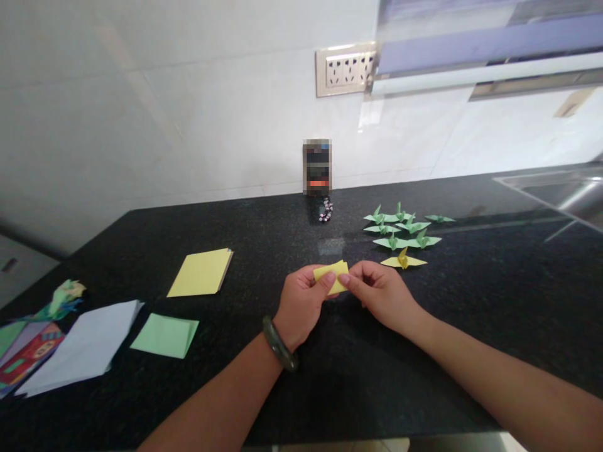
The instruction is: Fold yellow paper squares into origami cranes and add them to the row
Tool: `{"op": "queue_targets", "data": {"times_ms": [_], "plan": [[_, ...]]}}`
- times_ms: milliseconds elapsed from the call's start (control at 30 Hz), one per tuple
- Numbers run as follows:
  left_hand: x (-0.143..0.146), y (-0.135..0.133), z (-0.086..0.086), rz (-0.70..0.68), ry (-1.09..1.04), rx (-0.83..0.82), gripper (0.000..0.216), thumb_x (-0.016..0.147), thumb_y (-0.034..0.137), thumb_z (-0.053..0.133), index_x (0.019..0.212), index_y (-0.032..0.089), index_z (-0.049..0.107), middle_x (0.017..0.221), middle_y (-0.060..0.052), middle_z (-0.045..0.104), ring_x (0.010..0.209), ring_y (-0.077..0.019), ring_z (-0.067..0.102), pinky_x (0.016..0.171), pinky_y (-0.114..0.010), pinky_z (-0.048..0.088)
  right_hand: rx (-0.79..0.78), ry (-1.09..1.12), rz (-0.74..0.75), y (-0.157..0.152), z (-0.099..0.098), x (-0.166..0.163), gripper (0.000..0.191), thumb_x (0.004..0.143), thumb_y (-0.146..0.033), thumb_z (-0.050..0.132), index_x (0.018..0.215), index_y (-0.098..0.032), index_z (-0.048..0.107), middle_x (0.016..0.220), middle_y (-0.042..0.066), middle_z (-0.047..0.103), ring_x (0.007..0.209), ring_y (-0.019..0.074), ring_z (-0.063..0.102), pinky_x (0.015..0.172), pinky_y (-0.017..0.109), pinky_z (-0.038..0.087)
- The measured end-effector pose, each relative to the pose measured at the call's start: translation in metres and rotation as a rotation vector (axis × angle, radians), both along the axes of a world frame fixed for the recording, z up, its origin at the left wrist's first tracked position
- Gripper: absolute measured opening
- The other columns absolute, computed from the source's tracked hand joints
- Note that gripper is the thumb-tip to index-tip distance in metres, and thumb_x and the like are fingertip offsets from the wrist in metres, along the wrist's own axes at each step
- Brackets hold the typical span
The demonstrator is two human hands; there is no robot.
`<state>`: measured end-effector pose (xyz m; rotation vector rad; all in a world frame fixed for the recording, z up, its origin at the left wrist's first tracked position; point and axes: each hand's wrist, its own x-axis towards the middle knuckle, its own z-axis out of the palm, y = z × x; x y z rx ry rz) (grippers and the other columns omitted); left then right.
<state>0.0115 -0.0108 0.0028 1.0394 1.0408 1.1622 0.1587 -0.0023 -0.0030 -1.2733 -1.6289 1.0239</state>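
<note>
A small folded piece of yellow paper (pixel 335 275) is held up between both hands above the dark countertop. My left hand (pixel 301 304), with a dark green bangle (pixel 279 345) on the wrist, pinches its left part, thumb on top. At its right edge my right hand (pixel 379 294) grips it between thumb and fingers. Just beyond my right hand sits a yellow paper crane (pixel 404 260). Behind that stand several green paper cranes (pixel 394 242). The fingers behind the paper are partly hidden.
To the left lie a stack of yellow paper (pixel 200 273), a folded green sheet (pixel 166 336), white paper (pixel 87 348) and a colourful printed packet (pixel 31 361). A blurred-out phone-like object (pixel 317 166) leans on the wall, with a beaded strap (pixel 326 210). A sink (pixel 560 188) is at far right.
</note>
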Motion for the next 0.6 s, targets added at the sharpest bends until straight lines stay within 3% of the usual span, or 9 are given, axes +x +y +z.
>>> {"op": "queue_targets", "data": {"times_ms": [233,600], "plan": [[-0.0013,-0.0004,-0.0025,-0.082,-0.024,-0.035,0.026,0.073,0.033,0.062,0.087,0.011,0.064,0.075,-0.004,0.065,0.068,-0.0131,0.06,0.065,-0.028,0.051,-0.165,0.298,0.034,0.0031,0.0018,-0.001,0.03,0.068,-0.042,0.064,0.081,-0.016,0.054,0.056,-0.006,0.048,0.04,0.005,0.038,0.036,0.018,0.032],[-0.0005,-0.0008,0.0015,-0.059,0.016,-0.049,0.024,0.07,0.033,0.064,0.081,0.011,0.064,0.072,-0.003,0.064,0.066,-0.0127,0.059,0.062,-0.026,0.051,-0.108,0.214,-0.009,0.0003,0.0082,0.0005,0.027,0.068,-0.041,0.063,0.07,-0.015,0.06,0.05,-0.004,0.05,0.039,0.0056,0.039,0.038,0.019,0.032]]}}
